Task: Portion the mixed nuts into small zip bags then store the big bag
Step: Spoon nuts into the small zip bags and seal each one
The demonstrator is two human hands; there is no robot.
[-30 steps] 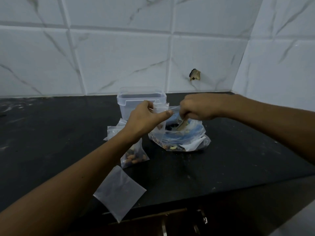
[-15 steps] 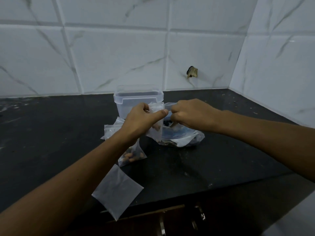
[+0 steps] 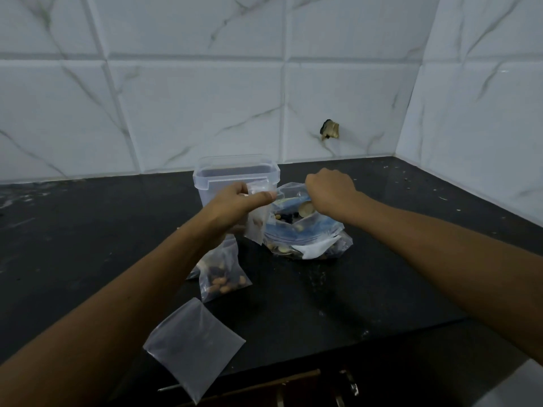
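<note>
- Left hand: bare, with no glove, ring or watch visible; the thumbnail is short and plain.
- Left forearm: uncovered from the wrist to the frame's lower edge; no sleeve, cuff or band appears anywhere along it.
- Right hand: bare, seen from the back, knuckles rounded; no ring or other item is worn.
- Right forearm: likewise uncovered from the wrist to the frame's right edge; no sleeve, bracelet or marking is visible.
</note>
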